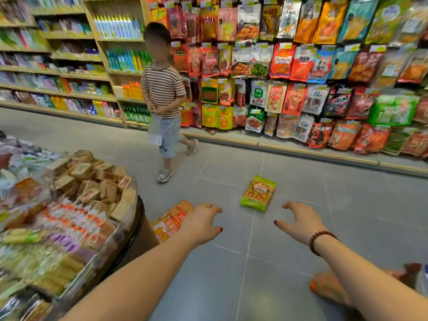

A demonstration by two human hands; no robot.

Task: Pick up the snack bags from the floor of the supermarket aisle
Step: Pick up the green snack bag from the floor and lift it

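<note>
A green snack bag (258, 193) lies flat on the grey tiled floor ahead of me. An orange snack bag (170, 222) lies on the floor to the left, beside the round display bin, partly hidden behind my left hand. Under my right forearm a third orange-red bag (328, 289) lies at the lower right, partly covered. My left hand (203, 222) reaches forward over the orange bag with relaxed fingers and holds nothing. My right hand (301, 224) is stretched out to the right of the green bag, fingers spread, empty.
A round display bin (136, 218) heaped with packaged snacks stands at my left. A person in a striped shirt (163, 93) stands in the aisle beyond the bags. A wall of hanging snack bags (301, 70) runs along the right; shelves (69, 54) line the far left.
</note>
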